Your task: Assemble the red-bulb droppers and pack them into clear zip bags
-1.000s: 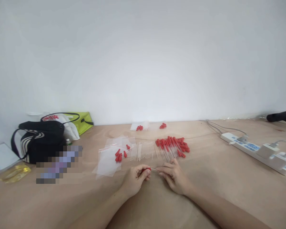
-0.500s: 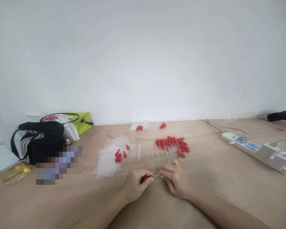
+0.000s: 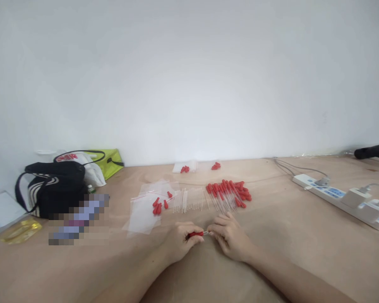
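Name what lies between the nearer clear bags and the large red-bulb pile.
In the head view, a row of thin clear tubes lies between them.

Red bulb (image 3: pixel 196 234) is partly covered by left hand (image 3: pixel 180 242); outer end of thin tube (image 3: pixel 206 232) is hidden by right hand (image 3: pixel 228 237). Leftward on table (image 3: pixel 271 240), item (image 3: pixel 78 216) is blurred by pixelation. Near far edge, black object (image 3: pixel 371 152) is cut off at picture's right.

bright, soft, diffuse | brightest mid-wall (image 3: pixel 202 122), greying toward corners | shaded softly beneath forearms (image 3: pixel 290 273) | glinting on yellow wrapper (image 3: pixel 22 230) | slightly soft overall, thin clear tubes (image 3: pixel 185 200) barely resolved | pixelated patch (image 3: pixel 77 221) at left | stretched wide-angle at edges
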Demonstrator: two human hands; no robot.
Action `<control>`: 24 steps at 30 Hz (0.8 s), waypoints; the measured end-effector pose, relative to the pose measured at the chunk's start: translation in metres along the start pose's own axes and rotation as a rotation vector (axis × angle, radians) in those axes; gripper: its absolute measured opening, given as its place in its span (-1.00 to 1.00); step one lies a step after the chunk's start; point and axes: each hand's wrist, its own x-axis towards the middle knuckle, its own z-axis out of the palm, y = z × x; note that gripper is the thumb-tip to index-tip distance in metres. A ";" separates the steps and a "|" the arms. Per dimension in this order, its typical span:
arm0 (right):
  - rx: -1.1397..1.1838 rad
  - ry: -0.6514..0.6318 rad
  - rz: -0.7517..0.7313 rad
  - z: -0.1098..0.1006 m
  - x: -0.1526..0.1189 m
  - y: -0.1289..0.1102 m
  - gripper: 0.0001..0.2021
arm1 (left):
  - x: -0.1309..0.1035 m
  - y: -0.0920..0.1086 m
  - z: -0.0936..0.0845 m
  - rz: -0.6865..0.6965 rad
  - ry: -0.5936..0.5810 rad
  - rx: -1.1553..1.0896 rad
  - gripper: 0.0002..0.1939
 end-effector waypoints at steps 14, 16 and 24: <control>-0.108 0.136 0.584 0.001 0.047 0.029 -0.82 | 0.000 -0.033 0.000 -0.219 0.192 -0.009 -0.69; -0.168 0.131 0.635 0.009 0.061 0.033 -0.86 | -0.001 -0.026 -0.003 -0.185 0.135 -0.009 -0.76; -0.308 0.015 0.703 0.023 0.078 0.037 -0.84 | -0.003 -0.021 -0.005 -0.178 0.075 -0.005 -0.82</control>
